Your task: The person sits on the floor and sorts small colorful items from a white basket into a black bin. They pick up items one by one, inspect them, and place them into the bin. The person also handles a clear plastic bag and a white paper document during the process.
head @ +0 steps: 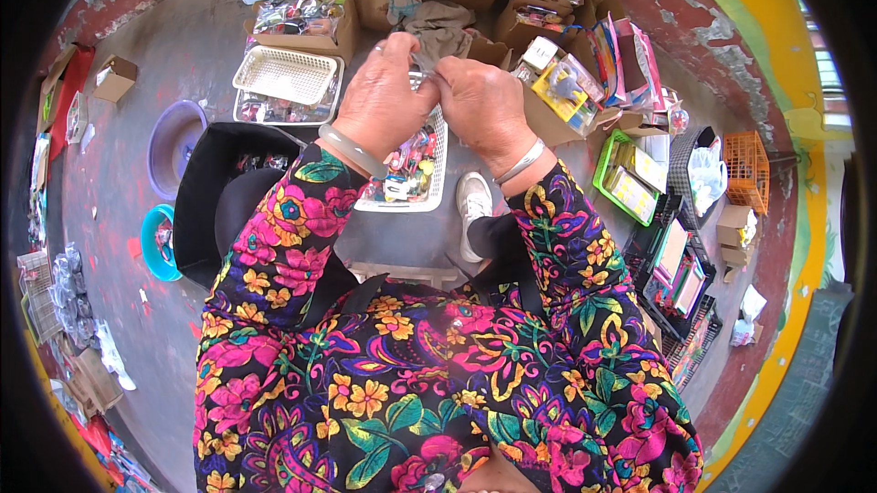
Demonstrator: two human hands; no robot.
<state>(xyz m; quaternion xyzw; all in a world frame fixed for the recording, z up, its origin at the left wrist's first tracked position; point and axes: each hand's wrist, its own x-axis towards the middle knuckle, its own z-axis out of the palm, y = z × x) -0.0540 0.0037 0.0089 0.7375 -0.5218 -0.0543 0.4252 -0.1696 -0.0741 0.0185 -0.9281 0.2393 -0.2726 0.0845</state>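
Observation:
Both of my hands are raised at the middle of the view, fingertips close together. My left hand [384, 95] and my right hand [483, 99] pinch a small clear plastic bag [423, 64] between them. What is inside the bag is mostly hidden by my fingers. Below them a white plastic basket [438, 178] stands on the floor, holding many small colourful pieces [414, 160]. My forearms and hands cover part of this basket. Beside my left forearm, something black and open-topped [199, 198] contains small packaged items [264, 162]; whether it is a bin or cloth is unclear.
A cream basket [284, 75] rests on a filled white tray, near a cardboard box [346, 27] of packaged goods. Purple [156, 150] and turquoise [147, 246] basins are at left. Right are a filled carton [548, 116], a green basket [606, 181] and black crates [644, 274]. My shoe [473, 202] flanks the white basket.

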